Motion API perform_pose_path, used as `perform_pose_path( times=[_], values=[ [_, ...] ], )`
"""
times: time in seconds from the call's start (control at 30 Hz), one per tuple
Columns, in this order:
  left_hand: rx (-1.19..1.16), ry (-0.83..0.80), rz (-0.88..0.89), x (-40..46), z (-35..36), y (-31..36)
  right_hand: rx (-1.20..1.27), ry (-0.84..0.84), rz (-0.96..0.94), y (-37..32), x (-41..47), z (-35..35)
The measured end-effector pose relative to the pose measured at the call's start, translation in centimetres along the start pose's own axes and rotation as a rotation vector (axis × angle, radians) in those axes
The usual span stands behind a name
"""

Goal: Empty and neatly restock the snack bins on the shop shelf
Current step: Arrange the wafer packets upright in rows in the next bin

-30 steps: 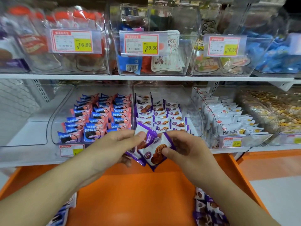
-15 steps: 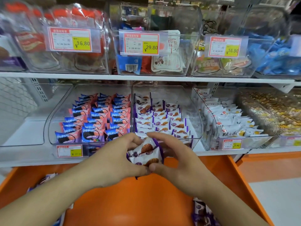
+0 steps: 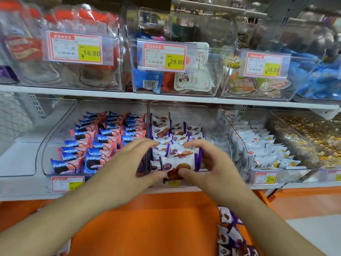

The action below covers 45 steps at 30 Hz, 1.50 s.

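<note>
Both hands hold a small stack of white-and-purple waffle snack packets [image 3: 178, 159] at the front of the middle clear bin [image 3: 224, 130] on the lower shelf. My left hand [image 3: 129, 167] grips the stack's left side, thumb underneath. My right hand [image 3: 212, 163] grips its right side, fingers curled over the top. Behind the stack, neat rows of the same packets [image 3: 177, 133] fill the bin. More of these packets [image 3: 230, 235] lie loose on the orange ledge at lower right.
A bin of blue-and-pink sandwich-biscuit packets [image 3: 96, 143] stands left of the middle one. White packets [image 3: 262, 152] fill the bin to the right. An empty clear bin [image 3: 18, 145] sits far left. The upper shelf [image 3: 166, 97] carries price-tagged bins. The orange ledge [image 3: 147, 228] runs below.
Both hands squared the loose packets into a stack and carried it up and forward from above the orange ledge into the front of the middle bin.
</note>
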<state>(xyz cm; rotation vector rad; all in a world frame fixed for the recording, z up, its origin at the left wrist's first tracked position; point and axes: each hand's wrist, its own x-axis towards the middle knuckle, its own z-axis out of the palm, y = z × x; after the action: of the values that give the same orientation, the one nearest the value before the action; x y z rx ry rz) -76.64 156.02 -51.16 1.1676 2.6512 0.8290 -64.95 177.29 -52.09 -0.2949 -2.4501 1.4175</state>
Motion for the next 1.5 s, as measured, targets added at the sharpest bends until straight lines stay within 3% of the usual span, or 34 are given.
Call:
perform_pose_path(
  times=[0.1, 0.17, 0.33, 0.5, 0.67, 1.33, 1.5],
  values=[
    [0.283, -0.064, 0.020, 0.8, 0.7, -2.1, -0.054, 0.053, 0.028, 1.3, 5.1, 0.2],
    [0.349, -0.090, 0.030, 0.9, 1.4, -2.9, -0.080, 0.055, 0.057, 2.7, 8.9, 0.9],
    [0.335, -0.010, 0.082, 1.2, 1.8, -3.8, -0.214, -0.028, 0.018, 4.9, 15.2, 3.6],
    [0.300, -0.001, 0.085, 1.2, 2.1, -4.1, -0.254, 0.073, -0.039, 6.2, 17.3, 4.2],
    [0.306, 0.006, 0.075, 1.3, 2.5, -4.0, -0.488, -0.013, -0.146, 7.9, 17.3, 4.9],
    [0.287, 0.028, 0.071, 1.4, 2.1, -3.5, -0.423, -0.022, -0.056, 6.1, 14.0, 2.4],
    [0.192, 0.077, 0.236, 0.4, 2.3, -1.6, -0.278, -0.012, -0.235, 3.6, 5.9, -2.6]
  ],
)
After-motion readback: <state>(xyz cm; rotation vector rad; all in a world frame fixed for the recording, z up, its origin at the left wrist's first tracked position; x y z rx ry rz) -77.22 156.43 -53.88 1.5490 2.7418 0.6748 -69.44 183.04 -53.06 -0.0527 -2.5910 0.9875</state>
